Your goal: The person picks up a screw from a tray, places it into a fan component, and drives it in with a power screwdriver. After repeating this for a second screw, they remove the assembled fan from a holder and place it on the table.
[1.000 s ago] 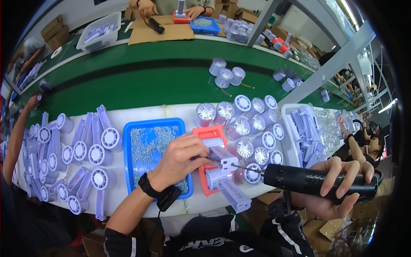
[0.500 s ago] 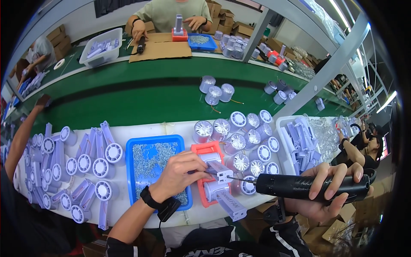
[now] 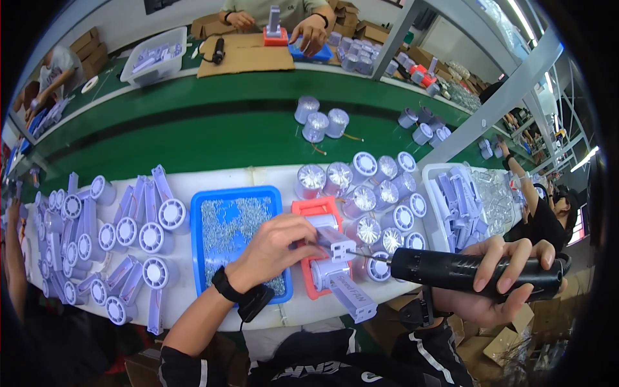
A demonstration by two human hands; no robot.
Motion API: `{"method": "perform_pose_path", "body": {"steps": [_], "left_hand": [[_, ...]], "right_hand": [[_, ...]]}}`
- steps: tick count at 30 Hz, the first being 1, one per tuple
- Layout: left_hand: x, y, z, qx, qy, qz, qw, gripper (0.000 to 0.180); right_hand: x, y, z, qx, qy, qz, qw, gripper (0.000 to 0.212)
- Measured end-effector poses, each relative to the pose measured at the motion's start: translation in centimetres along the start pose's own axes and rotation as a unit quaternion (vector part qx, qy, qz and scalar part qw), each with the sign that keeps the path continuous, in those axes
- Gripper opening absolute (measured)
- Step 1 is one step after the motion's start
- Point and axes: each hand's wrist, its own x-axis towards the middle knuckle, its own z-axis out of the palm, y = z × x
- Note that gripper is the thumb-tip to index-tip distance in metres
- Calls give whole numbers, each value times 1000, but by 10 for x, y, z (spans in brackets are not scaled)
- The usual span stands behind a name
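My left hand (image 3: 278, 250) pinches the lavender handheld fan (image 3: 337, 244) at its handle, with the fingers closed around it. In my right hand (image 3: 476, 308) lies a black electric screwdriver (image 3: 429, 267), held level with the fingers wrapped over it. Its thin bit points left and meets the end of the fan handle, which has small holes; whether a screw sits there I cannot tell. Under the fan is a red holder (image 3: 314, 208). A second lavender fan (image 3: 353, 298) rests in the same holder, its handle towards me.
A blue tray (image 3: 196, 251) of small screws stands left of the holder. Many assembled fans (image 3: 153, 237) lie further left. Clear-topped fan heads (image 3: 360, 201) crowd the right, beside a white bin (image 3: 429, 193) of handle parts. Across the green belt (image 3: 219, 138) a co-worker's hand (image 3: 311, 33) reaches over another tray.
My hands keep their hold, the bit still at the handle end. The co-worker opposite has let go of a black screwdriver and moved a hand over the blue tray. At far left, an arm has drawn back.
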Motion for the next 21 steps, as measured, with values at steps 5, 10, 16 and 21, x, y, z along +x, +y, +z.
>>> {"method": "perform_pose_path", "body": {"steps": [5,10,16,21], "left_hand": [[7,2,-10,-50,-75,-95,991,20],[1,0,-12,-3,-12,-63,998,16],[2,3,-8,26,5,-49,998,8],[3,1,-7,25,1,-33,999,11]], "right_hand": [[5,-22,2,11,-6,-44,999,44],[-4,-3,33,2,-12,-99,995,49],[-5,-21,20,-30,-143,-16,989,49],[-8,-22,12,-45,-185,20,981,49]]}}
